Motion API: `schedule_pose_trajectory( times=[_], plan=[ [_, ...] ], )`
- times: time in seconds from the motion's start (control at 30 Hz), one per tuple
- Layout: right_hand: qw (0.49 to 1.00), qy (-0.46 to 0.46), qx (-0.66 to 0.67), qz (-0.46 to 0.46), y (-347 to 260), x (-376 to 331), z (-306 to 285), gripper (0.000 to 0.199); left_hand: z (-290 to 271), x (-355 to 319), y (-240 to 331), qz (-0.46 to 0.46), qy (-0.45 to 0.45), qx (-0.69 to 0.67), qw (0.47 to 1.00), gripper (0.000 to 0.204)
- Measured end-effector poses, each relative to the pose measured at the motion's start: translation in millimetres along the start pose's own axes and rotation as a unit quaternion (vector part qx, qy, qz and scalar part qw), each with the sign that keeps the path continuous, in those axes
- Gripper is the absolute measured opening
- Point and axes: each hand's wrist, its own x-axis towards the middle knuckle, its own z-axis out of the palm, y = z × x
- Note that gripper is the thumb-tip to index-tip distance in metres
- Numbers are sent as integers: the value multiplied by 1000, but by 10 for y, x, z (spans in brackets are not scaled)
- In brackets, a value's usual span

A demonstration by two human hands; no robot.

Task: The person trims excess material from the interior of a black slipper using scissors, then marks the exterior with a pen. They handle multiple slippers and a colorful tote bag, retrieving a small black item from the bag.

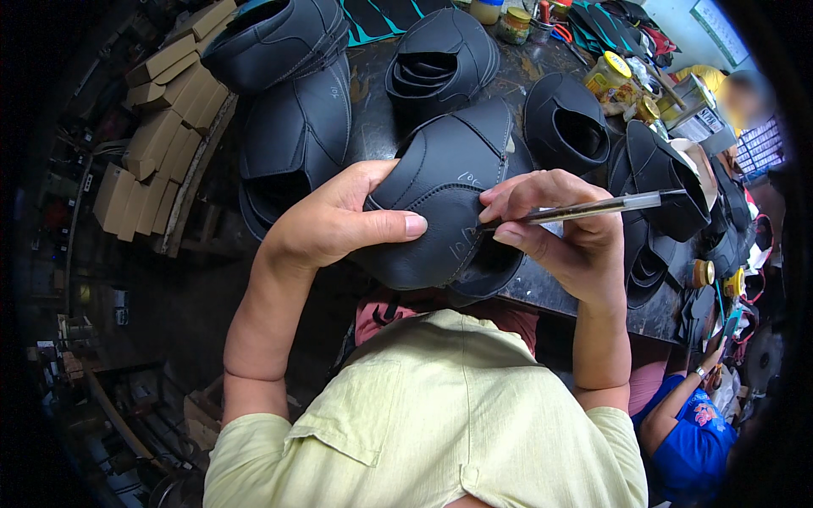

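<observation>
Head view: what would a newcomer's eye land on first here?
At centre, the left hand grips a black leather shoe upper while the right hand holds a pen with its tip on the leather. More black uppers are stacked on the dark workbench behind, with jars at upper right.

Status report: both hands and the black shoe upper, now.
Left hand clamps black stitched leather shoe upper. Right hand pinches clear-barrelled pen, tip on upper. Stacked black uppers crowd the bench; nothing between.

Glass jars and stacked cardboard boxes flank the workbench.
</observation>
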Motion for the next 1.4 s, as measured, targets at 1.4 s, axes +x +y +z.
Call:
schedule_pose_trajectory(
  times=[1.4],
  plan=[
    [997,26,-77,10,12,-38,57,19,98,17,-3,-31,42,-3,999,60]
  ],
)
